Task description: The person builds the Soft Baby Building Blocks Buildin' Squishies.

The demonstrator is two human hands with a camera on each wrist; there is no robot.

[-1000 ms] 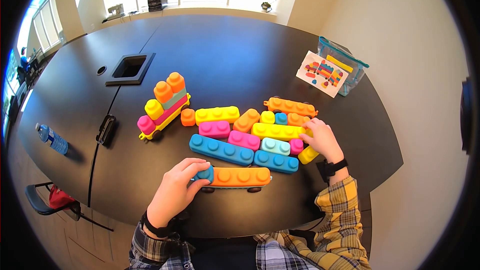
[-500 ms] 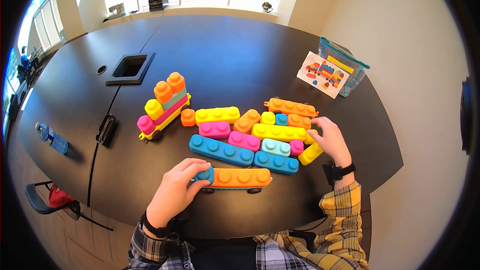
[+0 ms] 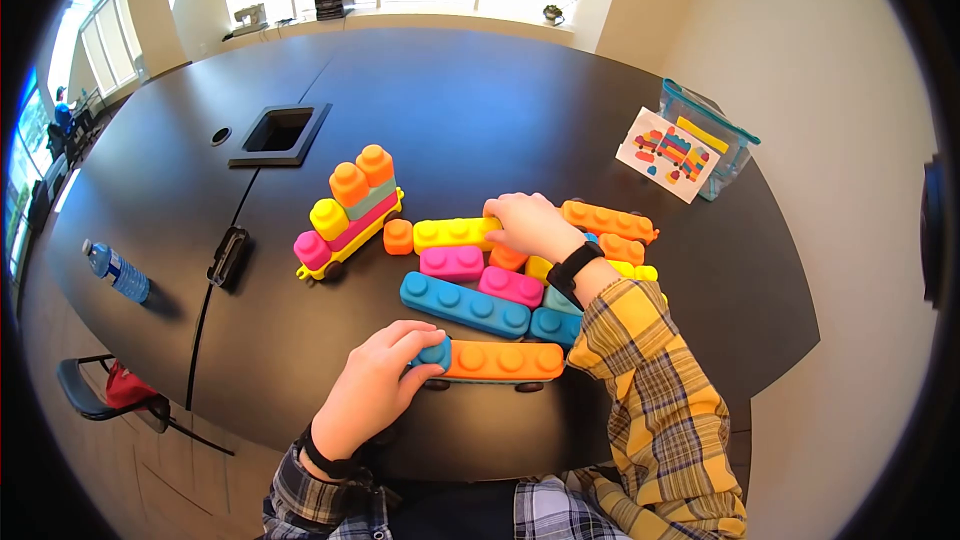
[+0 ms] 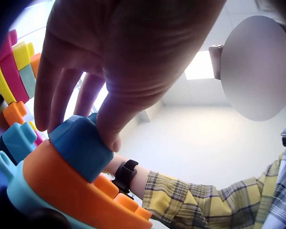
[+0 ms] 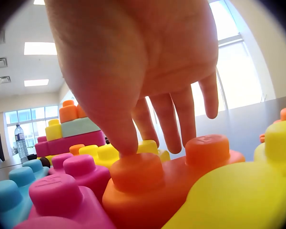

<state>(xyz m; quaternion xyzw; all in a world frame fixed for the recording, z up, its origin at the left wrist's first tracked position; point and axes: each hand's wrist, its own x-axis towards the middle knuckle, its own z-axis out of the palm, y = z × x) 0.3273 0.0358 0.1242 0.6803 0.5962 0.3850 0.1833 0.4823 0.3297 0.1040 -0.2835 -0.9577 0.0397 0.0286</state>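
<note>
My left hand (image 3: 365, 375) pinches a blue block (image 3: 433, 352) between thumb and fingers. That block sits on the left end of a long orange block (image 3: 508, 360), which lies on a light-blue wheeled base (image 4: 16, 188). My right hand (image 3: 535, 225) reaches over the loose blocks, its fingertips at the right end of a long yellow block (image 3: 450, 233). In the right wrist view the thumb and fingers point down, fairly straight, just behind a two-stud orange block (image 5: 133, 191). Pink blocks (image 3: 510, 286) and a long blue block (image 3: 465, 305) lie nearby.
A built-up yellow wheeled car (image 3: 350, 225) stands at the left with stacked blocks. Further left are a black case (image 3: 229, 258) and a water bottle (image 3: 117, 272). A picture card (image 3: 668, 154) leans on a clear bag (image 3: 735, 155) at the back right. An orange wheeled base (image 3: 608, 220) lies behind the blocks.
My right hand has left the yellow blocks at the right and moved left across the pile to the long yellow block. The left hand keeps its pinch on the blue block.
</note>
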